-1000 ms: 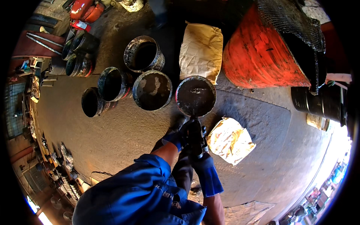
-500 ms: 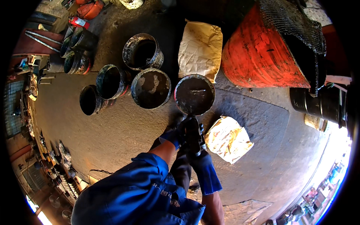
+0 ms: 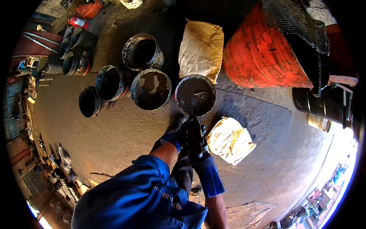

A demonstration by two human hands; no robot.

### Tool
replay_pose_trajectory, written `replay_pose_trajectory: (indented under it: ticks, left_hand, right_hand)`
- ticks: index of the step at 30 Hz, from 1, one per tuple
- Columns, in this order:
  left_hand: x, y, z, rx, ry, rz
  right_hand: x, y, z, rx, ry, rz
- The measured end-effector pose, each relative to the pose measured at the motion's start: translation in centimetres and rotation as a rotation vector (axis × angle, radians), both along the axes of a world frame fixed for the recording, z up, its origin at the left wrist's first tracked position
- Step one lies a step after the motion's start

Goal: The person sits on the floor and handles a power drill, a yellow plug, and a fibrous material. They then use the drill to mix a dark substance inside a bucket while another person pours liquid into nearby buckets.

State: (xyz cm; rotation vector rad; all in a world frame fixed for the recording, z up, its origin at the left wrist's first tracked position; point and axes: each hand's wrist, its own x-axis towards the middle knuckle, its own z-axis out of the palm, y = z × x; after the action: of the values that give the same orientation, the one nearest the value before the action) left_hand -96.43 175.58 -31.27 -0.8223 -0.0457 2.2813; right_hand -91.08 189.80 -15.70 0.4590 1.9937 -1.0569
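Both my hands, in dark blue gloves, hold a black drill-like power tool [image 3: 196,138] at the near rim of a round bucket [image 3: 215,94]. My left hand [image 3: 176,136] is closed around the tool's front left side. My right hand [image 3: 203,162] grips its rear end, closer to my body. Dark, thick liquid fills much of the bucket, with a shiny streak on its surface. The working end of the tool is too dark to make out. Just left of this bucket stands another bucket [image 3: 170,91] of dark liquid with grey patches on top.
Several more dark-stained buckets, such as one large bucket [image 3: 161,61], stand farther left. A brown paper sack [image 3: 201,49] lies beyond the bucket; a crumpled paper sack [image 3: 231,140] lies right of my hands. A large red drum [image 3: 263,53] with wire mesh [image 3: 301,26] leans at far right.
The streak on the liquid in the bucket has changed shape. The whole scene has shifted slightly left in view; my hands keep the same grip on the tool.
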Motion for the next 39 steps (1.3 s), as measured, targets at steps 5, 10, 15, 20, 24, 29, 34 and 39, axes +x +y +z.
replay_pose_trajectory:
  ticks: [5, 10, 15, 20, 24, 29, 34, 39]
  left_hand:
    - [-0.3, 0.0, 0.4, 0.051, -0.012, -0.021]
    - [0.0, -0.1, 0.3, -0.039, -0.056, -0.004]
    - [0.0, 0.4, 0.2, -0.022, -0.03, -0.013]
    - [0.4, 0.4, -0.5, 0.008, 0.009, 0.033]
    - [0.5, 0.5, -0.9, 0.015, 0.031, 0.064]
    - [0.4, 0.4, -0.6, 0.046, 0.015, 0.052]
    - [1.0, 0.5, -3.0, 0.181, 0.156, 0.074]
    - [1.2, 0.2, -3.6, 0.099, 0.061, 0.04]
  right_hand:
    - [-0.7, -0.1, 1.1, 0.027, 0.007, -0.01]
    - [-0.7, -0.3, 1.0, 0.024, 0.015, -0.011]
    - [-0.8, 0.0, 1.3, -0.003, 0.049, -0.044]
    - [-1.7, -0.1, 1.8, 0.026, -0.062, 0.007]
    - [-1.5, -0.2, 1.7, 0.04, -0.03, -0.01]
    - [-2.5, -0.4, 3.1, 0.069, -0.081, -0.003]
    - [-1.7, -0.4, 2.5, 0.104, 0.001, 0.023]
    - [-2.3, -0.9, 3.7, 0.172, -0.043, 0.093]
